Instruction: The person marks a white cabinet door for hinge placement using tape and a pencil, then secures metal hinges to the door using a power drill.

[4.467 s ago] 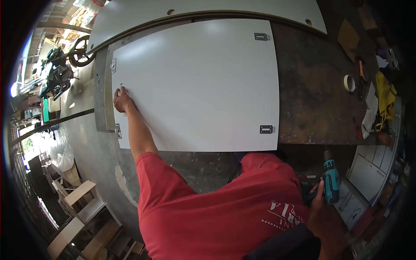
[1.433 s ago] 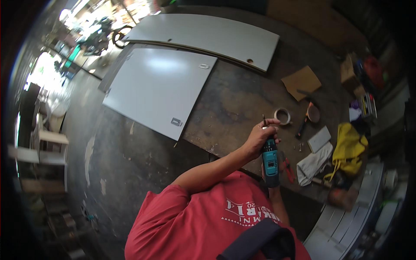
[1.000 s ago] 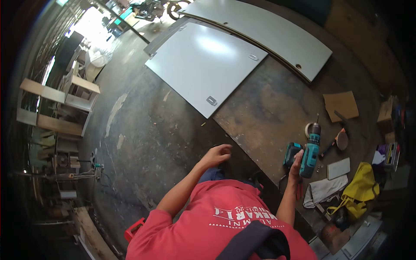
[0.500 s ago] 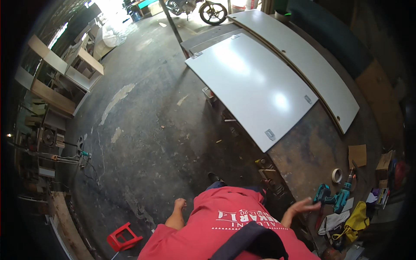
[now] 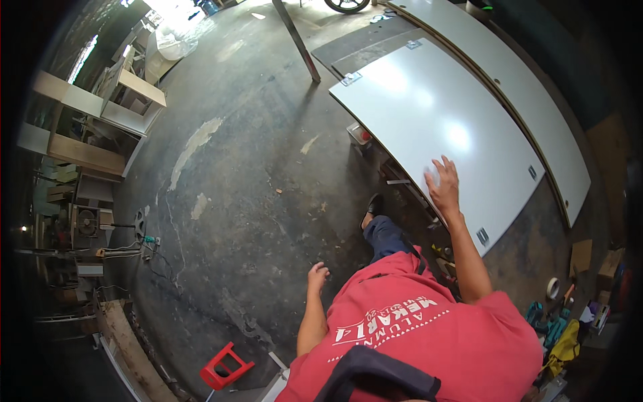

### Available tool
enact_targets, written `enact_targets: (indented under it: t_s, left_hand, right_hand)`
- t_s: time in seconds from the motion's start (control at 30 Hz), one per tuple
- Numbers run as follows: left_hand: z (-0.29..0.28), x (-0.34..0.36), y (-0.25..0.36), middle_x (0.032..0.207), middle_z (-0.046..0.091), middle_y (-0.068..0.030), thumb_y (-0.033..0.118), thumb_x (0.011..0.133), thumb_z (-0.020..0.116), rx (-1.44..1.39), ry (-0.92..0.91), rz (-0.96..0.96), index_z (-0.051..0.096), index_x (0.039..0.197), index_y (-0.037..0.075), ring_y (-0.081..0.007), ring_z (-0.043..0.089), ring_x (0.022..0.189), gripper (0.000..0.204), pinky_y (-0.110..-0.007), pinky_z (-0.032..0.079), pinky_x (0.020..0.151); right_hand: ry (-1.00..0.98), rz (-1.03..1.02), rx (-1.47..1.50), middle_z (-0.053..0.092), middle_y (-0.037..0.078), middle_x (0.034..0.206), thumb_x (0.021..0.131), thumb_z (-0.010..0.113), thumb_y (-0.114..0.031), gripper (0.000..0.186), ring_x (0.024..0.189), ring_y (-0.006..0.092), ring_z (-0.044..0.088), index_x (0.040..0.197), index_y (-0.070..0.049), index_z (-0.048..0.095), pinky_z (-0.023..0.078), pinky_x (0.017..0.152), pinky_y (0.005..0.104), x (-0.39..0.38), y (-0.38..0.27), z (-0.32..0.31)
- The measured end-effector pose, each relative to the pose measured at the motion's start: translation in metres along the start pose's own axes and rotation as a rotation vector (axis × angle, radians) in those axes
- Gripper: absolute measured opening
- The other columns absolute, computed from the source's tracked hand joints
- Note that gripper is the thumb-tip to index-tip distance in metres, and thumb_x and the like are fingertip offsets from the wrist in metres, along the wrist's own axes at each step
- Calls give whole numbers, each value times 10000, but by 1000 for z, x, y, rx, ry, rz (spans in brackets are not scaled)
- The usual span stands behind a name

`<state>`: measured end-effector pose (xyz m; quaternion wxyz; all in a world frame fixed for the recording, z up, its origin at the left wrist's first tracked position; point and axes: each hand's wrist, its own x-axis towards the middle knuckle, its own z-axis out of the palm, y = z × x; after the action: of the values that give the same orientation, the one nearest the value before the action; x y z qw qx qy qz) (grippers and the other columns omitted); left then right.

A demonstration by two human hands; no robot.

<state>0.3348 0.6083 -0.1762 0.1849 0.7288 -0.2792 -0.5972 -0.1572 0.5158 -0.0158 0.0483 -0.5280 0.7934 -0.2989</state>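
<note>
My right hand [image 5: 444, 187] is over the near edge of a glossy white panel [image 5: 402, 114], fingers spread and nothing in them. Whether the fingertips touch the surface I cannot tell. Metal hinges are set near the panel's corners, among them one hinge [image 5: 483, 236] close to my right forearm. Low at my side, above the floor, my left hand [image 5: 318, 273] hangs with loosely bent fingers and holds nothing. The panel lies flat on a dark workbench [image 5: 512, 244].
Beyond lies a second, longer white panel [image 5: 536, 110]. A tape roll [image 5: 552, 288], teal cordless drills [image 5: 556, 328] and a yellow cloth item [image 5: 564, 348] sit at the right. A red stool [image 5: 226, 366] stands at lower left. A slanted post [image 5: 298, 43] rises near the bench.
My right hand has moved from beside the drills forward and left, over the white panel. My body has stepped forward and the view has shifted, with one foot now showing ahead.
</note>
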Motion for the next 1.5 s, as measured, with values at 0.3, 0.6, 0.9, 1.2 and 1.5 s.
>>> enact_targets:
  t_s: [0.3, 0.6, 0.9, 1.2, 1.5]
  left_hand:
    - [-71, 47, -50, 741, 635, -29, 95, 894, 582, -218, 224, -474, 627, 1029, 88, -130, 584, 541, 143, -290, 415, 427]
    - [-11, 136, 250, 816, 668, -29, 141, 917, 678, -25, 80, 88, 628, 1271, 21, -94, 610, 680, 377, -229, 442, 543]
    - [183, 199, 605, 1147, 719, -120, 157, 937, 698, 297, -419, 892, 623, 1300, -44, -176, 681, 1039, 421, -300, 526, 919]
    - [265, 247, 701, 845, 765, -134, 166, 835, 758, 935, -904, 767, 768, 994, -42, -205, 740, 795, 262, -332, 572, 777]
    - [258, 257, 723, 851, 758, -122, 57, 881, 744, 945, -1115, 682, 747, 958, -52, -143, 711, 753, 133, -280, 566, 694]
  right_hand:
    - [-89, -43, -188, 337, 132, 1623, 953, 572, -458, 595, 1507, 440, 231, 1471, -170, 513, 178, 1209, 629, 208, -76, 131]
    - [-44, -140, -137, 424, 85, 1574, 934, 627, -370, 489, 1487, 395, 309, 1391, -205, 573, 220, 1209, 603, 299, -89, 165]
    - [100, -55, 6, 565, 141, 1415, 916, 653, -162, 310, 1391, 358, 461, 1217, -84, 655, 343, 1174, 518, 298, -93, 151]
    - [367, 196, -138, 633, 159, 1275, 867, 661, -52, 265, 1247, 351, 582, 1130, -26, 668, 472, 1063, 447, 305, -101, 151]
    - [382, 290, -197, 640, 135, 1279, 874, 662, -68, 263, 1226, 329, 596, 1135, -38, 667, 476, 1049, 440, 309, -110, 154]
